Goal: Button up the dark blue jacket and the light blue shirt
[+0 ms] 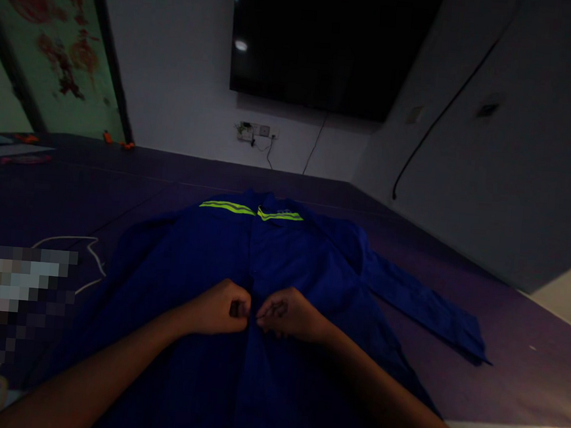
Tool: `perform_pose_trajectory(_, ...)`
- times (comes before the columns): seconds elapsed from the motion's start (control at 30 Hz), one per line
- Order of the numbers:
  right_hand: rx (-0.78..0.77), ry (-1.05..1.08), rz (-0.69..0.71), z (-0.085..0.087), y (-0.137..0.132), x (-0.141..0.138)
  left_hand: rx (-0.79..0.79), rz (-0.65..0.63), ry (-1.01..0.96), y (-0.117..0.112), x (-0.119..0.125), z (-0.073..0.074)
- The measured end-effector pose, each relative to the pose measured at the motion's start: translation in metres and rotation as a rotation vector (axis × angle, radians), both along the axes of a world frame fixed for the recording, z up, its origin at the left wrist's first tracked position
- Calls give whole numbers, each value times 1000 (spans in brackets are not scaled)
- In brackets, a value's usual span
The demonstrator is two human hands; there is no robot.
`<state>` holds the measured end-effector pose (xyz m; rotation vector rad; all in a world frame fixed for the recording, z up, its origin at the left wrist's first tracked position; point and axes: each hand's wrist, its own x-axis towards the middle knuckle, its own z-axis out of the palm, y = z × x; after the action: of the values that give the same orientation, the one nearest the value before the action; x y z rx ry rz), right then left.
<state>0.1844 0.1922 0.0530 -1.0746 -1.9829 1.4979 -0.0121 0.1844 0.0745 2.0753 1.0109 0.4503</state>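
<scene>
- We see a blue jacket [289,260] spread front up in the middle of the purple surface [99,193], its collar at the far end and its body reaching toward us.
- We find the left hand [226,309] just left of the front opening, its fingers curled in and its thumb side pinched together on the cloth at that edge.
- Facing it, the right hand [287,314] sits just right of the opening; its thumb and forefinger are drawn together on the cloth there. It is too dark for us to tell if a button is between them.
- The two hands are near each other, level across the jacket.
- Across the chest, beyond the hands, we see yellow-green stripes [227,206] on both sides of the opening.
- One sleeve [427,304] stretches out to the right, lying flat.
- On the left we see a white cord [93,250] looping beside the jacket, near a patch too pixelated for us to read.
- Far off, a dark screen [328,46] hangs on the wall above a row of sockets [259,131].
- To the far left we see a glass door [72,39] with red markings; a black cable [441,117] hangs down the right wall.
</scene>
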Motion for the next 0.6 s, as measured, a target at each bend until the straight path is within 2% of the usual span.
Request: perform_pose_trajectory(0.6, 42, 28, -9, 3, -2, 0, 85, 38, 46, -2, 2, 0)
